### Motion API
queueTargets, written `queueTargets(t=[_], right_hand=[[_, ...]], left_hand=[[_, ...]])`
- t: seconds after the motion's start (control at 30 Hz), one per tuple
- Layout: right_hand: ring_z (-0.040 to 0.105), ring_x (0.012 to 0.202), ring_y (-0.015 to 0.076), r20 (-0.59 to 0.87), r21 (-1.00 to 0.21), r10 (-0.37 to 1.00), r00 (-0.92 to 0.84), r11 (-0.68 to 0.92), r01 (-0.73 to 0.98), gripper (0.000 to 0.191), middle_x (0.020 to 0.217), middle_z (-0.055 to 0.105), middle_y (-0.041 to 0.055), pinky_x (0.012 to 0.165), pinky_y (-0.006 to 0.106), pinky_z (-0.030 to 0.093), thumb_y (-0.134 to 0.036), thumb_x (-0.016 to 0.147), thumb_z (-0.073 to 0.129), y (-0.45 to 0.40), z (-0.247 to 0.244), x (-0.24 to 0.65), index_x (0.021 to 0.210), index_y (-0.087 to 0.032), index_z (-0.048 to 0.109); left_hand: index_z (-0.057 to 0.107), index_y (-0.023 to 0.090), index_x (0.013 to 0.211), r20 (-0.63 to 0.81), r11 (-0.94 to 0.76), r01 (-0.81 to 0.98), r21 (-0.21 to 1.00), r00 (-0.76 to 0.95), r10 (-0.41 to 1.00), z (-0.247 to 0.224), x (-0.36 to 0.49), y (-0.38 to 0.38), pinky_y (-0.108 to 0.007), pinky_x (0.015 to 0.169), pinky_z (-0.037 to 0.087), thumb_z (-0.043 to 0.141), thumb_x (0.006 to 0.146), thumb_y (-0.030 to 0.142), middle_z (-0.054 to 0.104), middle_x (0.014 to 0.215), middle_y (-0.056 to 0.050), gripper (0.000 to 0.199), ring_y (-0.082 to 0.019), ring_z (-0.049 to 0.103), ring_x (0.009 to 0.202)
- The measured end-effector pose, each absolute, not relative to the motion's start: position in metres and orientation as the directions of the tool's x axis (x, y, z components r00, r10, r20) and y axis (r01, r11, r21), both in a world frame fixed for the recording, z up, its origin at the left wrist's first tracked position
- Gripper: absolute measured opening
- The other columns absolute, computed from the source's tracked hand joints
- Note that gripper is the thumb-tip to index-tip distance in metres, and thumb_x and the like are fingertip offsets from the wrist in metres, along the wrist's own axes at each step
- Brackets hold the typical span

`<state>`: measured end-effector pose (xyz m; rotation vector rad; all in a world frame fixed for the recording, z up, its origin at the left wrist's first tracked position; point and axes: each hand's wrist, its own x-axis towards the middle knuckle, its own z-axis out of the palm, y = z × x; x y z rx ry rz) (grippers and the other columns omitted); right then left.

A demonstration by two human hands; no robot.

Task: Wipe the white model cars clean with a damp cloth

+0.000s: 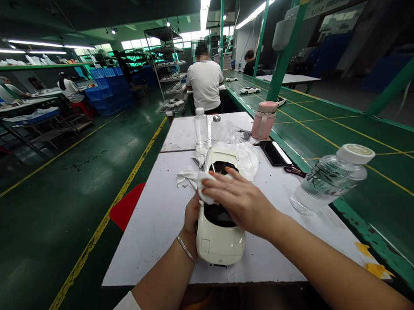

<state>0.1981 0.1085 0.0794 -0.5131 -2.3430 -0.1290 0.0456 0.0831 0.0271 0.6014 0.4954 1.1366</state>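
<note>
Model car (219, 246) lies at the tabletop's (142, 245) near edge, its side clamped in the left hand (190, 216); the right hand (244, 198), fingers together, presses a white cloth (203, 186) against it (wiping, apparently). Another stroke probably calls for light pressure, steady hold.

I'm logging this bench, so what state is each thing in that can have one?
White model car: right way up, held at its side by the left hand
White cloth: bunched under the right hand
Large bottle: capped
Small clear bottle: capped
Pink cup: lid on
Phone: lying flat
Plastic bag: crumpled
</note>
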Motion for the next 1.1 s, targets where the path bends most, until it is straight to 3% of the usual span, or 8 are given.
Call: queueTargets(t=[0.13,0.23,0.37,0.5,0.67,0.77,0.93,1.1], right_hand=[[0.058,0.133,0.0244,0.704,-0.238,0.549,-0.450,0.780,0.579,0.033,0.138,0.065,0.0087,0.114,0.055,0.044,-0.014,0.102,0.040,0.120,0.084,0.210,0.126,-0.022,0.062],[0.054,0.136,0.0277,0.720,-0.286,0.618,-0.314,0.677,0.678,0.037,0.140,0.063,0.0112,0.112,0.059,0.045,-0.013,0.101,0.040,0.108,0.078,0.210,0.132,-0.021,0.058],[0.048,0.141,0.0271,0.766,-0.198,0.542,-0.345,0.710,0.676,0.048,0.146,0.058,0.0137,0.115,0.055,0.045,-0.007,0.096,0.042,0.079,0.071,0.201,0.142,-0.018,0.049],[0.050,0.140,0.0261,0.757,-0.061,0.411,-0.509,0.819,0.571,0.044,0.142,0.062,0.0122,0.116,0.049,0.043,-0.004,0.093,0.044,0.076,0.081,0.198,0.134,-0.013,0.056],[0.049,0.141,0.0257,0.715,0.025,0.355,-0.603,0.849,0.529,0.043,0.139,0.065,0.0074,0.119,0.054,0.037,-0.002,0.094,0.042,0.107,0.102,0.211,0.131,-0.017,0.059],[0.053,0.135,0.0275,0.772,-0.008,0.374,-0.514,0.814,0.580,0.042,0.136,0.067,0.0047,0.113,0.052,0.044,-0.001,0.093,0.046,0.114,0.104,0.215,0.128,-0.017,0.063],[0.063,0.101,0.0252,0.836,-0.138,0.481,-0.264,0.651,0.747,0.034,0.127,0.071,0.0091,0.090,0.043,0.058,-0.006,0.094,0.053,0.105,0.093,0.215,0.123,-0.012,0.068],[0.066,0.107,0.0264,0.815,-0.228,0.551,-0.180,0.590,0.774,0.031,0.123,0.070,0.0132,0.090,0.042,0.059,-0.010,0.096,0.052,0.100,0.084,0.219,0.123,-0.012,0.068]], left_hand=[[0.070,0.017,0.123,-0.056,0.485,-0.643,0.593,0.569,0.821,0.027,0.045,0.081,-0.062,0.113,0.039,0.053,0.087,0.071,0.071,0.127,-0.013,0.066,-0.042,0.049,0.138],[0.071,0.017,0.121,-0.029,0.505,-0.660,0.557,0.592,0.805,0.026,0.043,0.080,-0.061,0.113,0.039,0.057,0.085,0.070,0.072,0.124,-0.014,0.066,-0.042,0.051,0.136],[0.069,0.019,0.124,0.009,0.432,-0.737,0.519,0.510,0.860,0.025,0.043,0.078,-0.052,0.117,0.037,0.061,0.087,0.060,0.071,0.126,-0.011,0.057,-0.037,0.052,0.136],[0.068,0.020,0.127,-0.026,0.399,-0.774,0.491,0.445,0.895,0.025,0.044,0.073,-0.047,0.118,0.036,0.066,0.087,0.051,0.074,0.117,-0.007,0.051,-0.033,0.053,0.135],[0.072,0.015,0.120,-0.032,0.413,-0.743,0.526,0.468,0.883,0.024,0.044,0.070,-0.048,0.113,0.041,0.070,0.084,0.050,0.076,0.108,-0.011,0.051,-0.036,0.060,0.126],[0.073,0.013,0.118,-0.024,0.441,-0.729,0.523,0.505,0.863,0.024,0.043,0.071,-0.050,0.109,0.044,0.070,0.083,0.052,0.076,0.106,-0.012,0.052,-0.037,0.064,0.119],[0.071,0.014,0.122,-0.014,0.465,-0.707,0.532,0.542,0.840,0.025,0.042,0.073,-0.053,0.105,0.047,0.074,0.079,0.055,0.075,0.113,-0.014,0.060,-0.038,0.066,0.114],[0.072,0.016,0.121,0.018,0.428,-0.728,0.536,0.517,0.856,0.026,0.043,0.071,-0.053,0.106,0.046,0.074,0.079,0.053,0.074,0.118,-0.014,0.056,-0.038,0.065,0.117]])
